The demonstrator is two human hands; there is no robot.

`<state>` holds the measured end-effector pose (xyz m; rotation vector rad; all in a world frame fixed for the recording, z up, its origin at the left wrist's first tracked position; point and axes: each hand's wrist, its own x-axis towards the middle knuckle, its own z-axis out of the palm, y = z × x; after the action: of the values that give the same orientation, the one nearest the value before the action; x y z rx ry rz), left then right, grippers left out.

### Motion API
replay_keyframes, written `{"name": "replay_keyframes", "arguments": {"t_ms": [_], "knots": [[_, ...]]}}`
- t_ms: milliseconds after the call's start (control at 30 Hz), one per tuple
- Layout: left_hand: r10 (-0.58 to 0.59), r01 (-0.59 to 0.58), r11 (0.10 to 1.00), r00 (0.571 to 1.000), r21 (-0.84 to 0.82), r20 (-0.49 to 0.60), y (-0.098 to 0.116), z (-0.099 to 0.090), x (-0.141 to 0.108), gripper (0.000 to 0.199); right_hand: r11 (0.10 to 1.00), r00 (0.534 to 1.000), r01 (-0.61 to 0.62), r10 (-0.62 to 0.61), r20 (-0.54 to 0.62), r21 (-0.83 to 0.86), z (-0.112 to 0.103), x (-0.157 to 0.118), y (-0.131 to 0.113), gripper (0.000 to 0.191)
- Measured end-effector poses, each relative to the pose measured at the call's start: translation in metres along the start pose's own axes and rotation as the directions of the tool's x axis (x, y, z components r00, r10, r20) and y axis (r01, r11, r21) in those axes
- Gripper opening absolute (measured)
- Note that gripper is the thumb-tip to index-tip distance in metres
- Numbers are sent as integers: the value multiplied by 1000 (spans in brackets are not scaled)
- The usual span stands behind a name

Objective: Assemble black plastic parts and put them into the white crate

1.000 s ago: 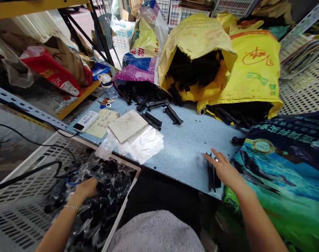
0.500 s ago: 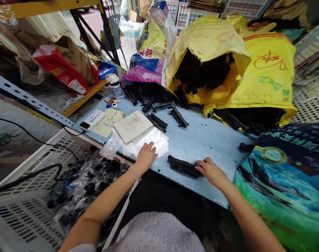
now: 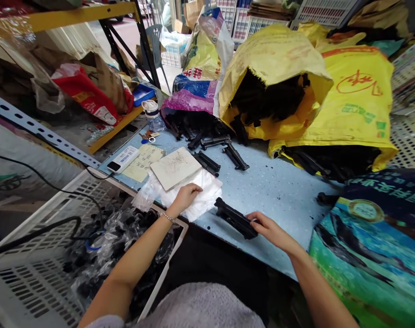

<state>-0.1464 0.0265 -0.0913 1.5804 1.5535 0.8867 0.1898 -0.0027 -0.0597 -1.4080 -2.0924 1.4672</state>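
My left hand (image 3: 187, 197) rests on a stack of thin white plastic bags (image 3: 207, 193) at the table's front edge, its fingers pinched together at the bags. A long black plastic part (image 3: 235, 218) lies near the same edge, to the right of the bags. My right hand (image 3: 266, 228) grips the right end of this part between thumb and fingers. On the bags, beyond my left hand, lies a square whitish board (image 3: 176, 167). More black parts (image 3: 235, 156) lie behind on the blue table (image 3: 272, 191).
Open sacks of black parts, one yellow (image 3: 272, 59) and one purple and white (image 3: 207, 86), stand at the back. A green-blue sack (image 3: 371, 255) is at the right. Lower left, a white crate (image 3: 36, 269) holds bagged parts. A bottle (image 3: 153, 116) stands by the shelf.
My left hand has drawn its fingers together on the white bags. The black part has tilted, its right end now nearer me, with my right hand still on it. The view has shifted slightly.
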Motion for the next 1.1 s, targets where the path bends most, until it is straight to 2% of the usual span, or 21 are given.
{"name": "replay_keyframes", "arguments": {"t_ms": [67,100,167,267,333,433,533,600,700,767,800,867,967,1033,1100], "knots": [[44,-45,999,999,29,18,3,5,-2,27,989,997,-6,18,-79,147,15,17,-8,17],[60,-61,997,998,48,23,3,5,-3,31,990,992,-9,27,-120,144,23,25,-13,17],[74,-75,993,997,95,12,3,2,-5,38,1000,987,-21,20,-158,-6,35,36,-25,17],[99,-92,979,995,181,-32,0,-11,-10,47,959,990,-27,-14,-143,-283,38,39,-45,21],[133,-121,966,991,230,-35,-1,-18,-12,52,940,989,-9,-42,-140,-342,35,37,-55,28],[176,-158,948,983,277,-43,-1,-18,-13,59,946,984,38,-92,-152,-323,39,42,-64,30],[273,-233,894,961,383,-52,6,-9,-20,62,979,984,20,-54,-167,-203,57,58,-62,27],[389,-360,833,921,420,20,17,0,-33,63,999,984,-29,34,-174,35,73,70,-56,27],[545,-585,746,811,316,215,39,16,-61,68,891,955,-73,192,-227,449,92,79,-46,44],[576,-640,733,764,228,293,52,24,-77,71,818,924,-27,239,-298,574,102,77,-42,58],[566,-635,742,765,215,307,56,27,-82,72,812,915,2,234,-328,584,105,73,-42,61],[528,-607,749,789,265,314,57,30,-86,73,829,920,50,179,-349,557,111,62,-46,55],[499,-557,699,829,448,253,47,26,-86,69,825,956,112,63,-286,555,115,42,-65,39],[528,-522,670,835,527,156,41,15,-93,61,796,978,150,-31,-208,586,115,29,-85,39],[544,-477,683,838,552,51,42,-8,-111,55,801,979,204,-164,-121,563,114,19,-106,42]]}}
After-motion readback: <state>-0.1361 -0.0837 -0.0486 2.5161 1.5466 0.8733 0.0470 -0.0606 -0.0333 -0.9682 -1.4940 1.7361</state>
